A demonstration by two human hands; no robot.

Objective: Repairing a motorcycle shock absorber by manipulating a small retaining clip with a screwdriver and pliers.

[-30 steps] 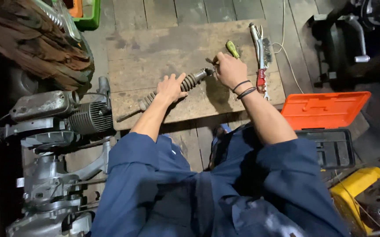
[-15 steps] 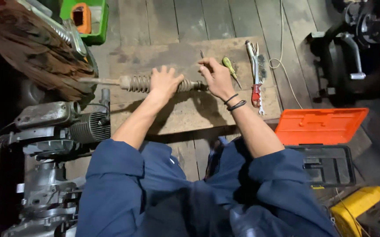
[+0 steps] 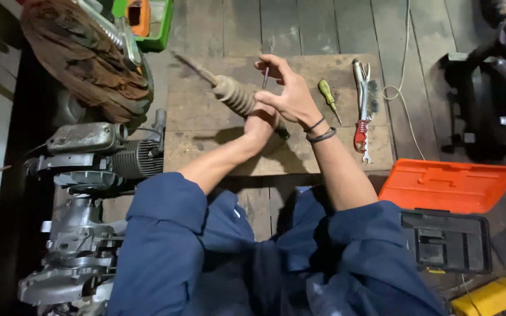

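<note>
A rod with a ribbed rubber boot (image 3: 233,95) is raised off the wooden board (image 3: 206,146), its thin end tilted toward the upper left. My left hand (image 3: 260,124) grips it just below the boot. My right hand (image 3: 288,93) is lifted beside it and pinches a thin metal pin (image 3: 267,69) between thumb and fingers. Two dark bands circle my right wrist. The lower end of the rod is hidden behind my hands.
A yellow-handled screwdriver (image 3: 327,97), a wire brush (image 3: 372,96) and a red-handled tool (image 3: 360,130) lie on the board's right side. An engine (image 3: 95,158) sits at the left, a rusty disc (image 3: 83,58) above it, an open orange case (image 3: 448,190) at the right.
My left hand has lifted the booted rod off the board and tilted it upward to the left. My right hand rose from the board with the thin pin.
</note>
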